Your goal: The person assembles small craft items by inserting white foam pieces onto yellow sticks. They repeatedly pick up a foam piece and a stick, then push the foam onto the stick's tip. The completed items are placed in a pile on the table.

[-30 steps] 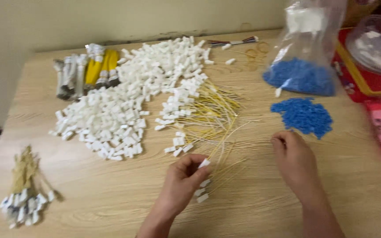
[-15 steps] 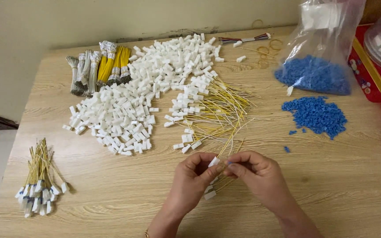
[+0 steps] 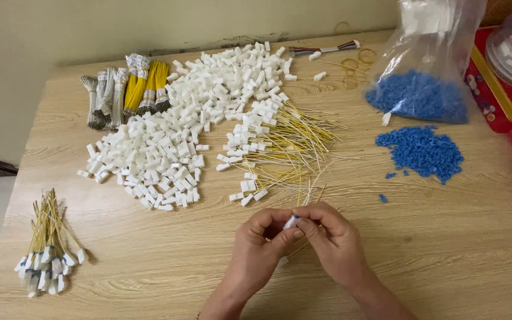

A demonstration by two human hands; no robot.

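My left hand (image 3: 260, 252) and my right hand (image 3: 332, 240) meet near the front middle of the wooden table (image 3: 434, 249). Together their fingertips pinch a small white connector (image 3: 290, 222) with a thin yellow wire on it; a blue speck shows at its end. Just beyond the hands lies a loose spread of yellow wires with white connectors (image 3: 280, 148). A big heap of white connectors (image 3: 179, 130) fills the table's middle left. Loose blue pieces (image 3: 422, 151) lie to the right.
A clear plastic bag of blue pieces (image 3: 425, 83) stands at the back right beside a red tin (image 3: 499, 89). Bundles of yellow and grey wires (image 3: 125, 92) lie at the back left. A tied bundle of finished wires (image 3: 45, 249) rests at the front left.
A second ago my hands were apart, the right one over by the blue pieces. They came together, and now both pinch the white connector close in front of me.
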